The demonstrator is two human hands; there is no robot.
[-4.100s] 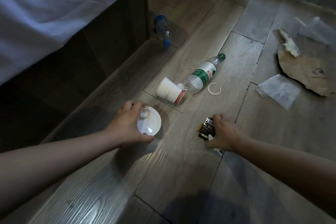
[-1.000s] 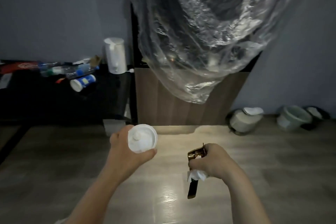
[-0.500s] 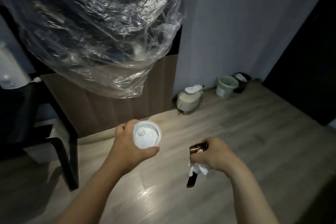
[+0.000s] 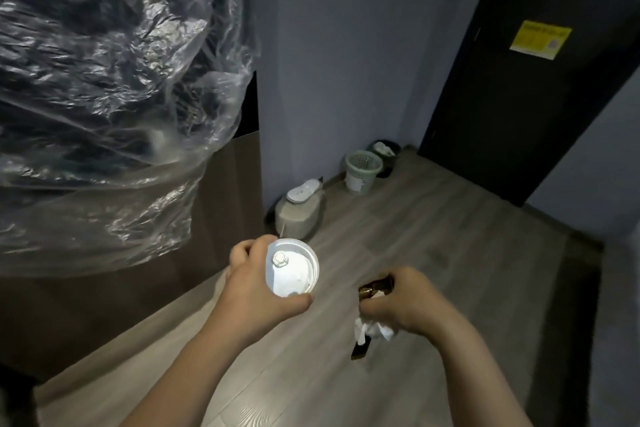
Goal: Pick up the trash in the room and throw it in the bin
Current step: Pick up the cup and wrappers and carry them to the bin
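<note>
View has swung right since half a second ago: the plastic sheet point(image 4: 104, 97) now fills only the left, a dark door point(image 4: 512, 87) has come in on the right, and wood floor point(image 4: 450, 236) runs between. That puts the bins ahead of me. The green basket bin point(image 4: 363, 170) is by the wall, a dark bin point(image 4: 385, 149) is just behind it, and a white lidded container point(image 4: 300, 210) is nearer. All look closer than a second ago, but are well apart from my hands.

Left hand point(image 4: 252, 295): fingers curled round a white lidded cup point(image 4: 292, 269), thumb on its near rim, same grip as at the lift by the bed. Right hand point(image 4: 408, 302): fingers closed round a dark packet point(image 4: 375, 287), white tissue point(image 4: 373, 331) bunched under the palm. Can't tell which fingers pin the tissue.

My read: pickup of these three is done, carry is under way, drop not yet made. More trash was left on the floor by the bed, so another trip is likely.
</note>
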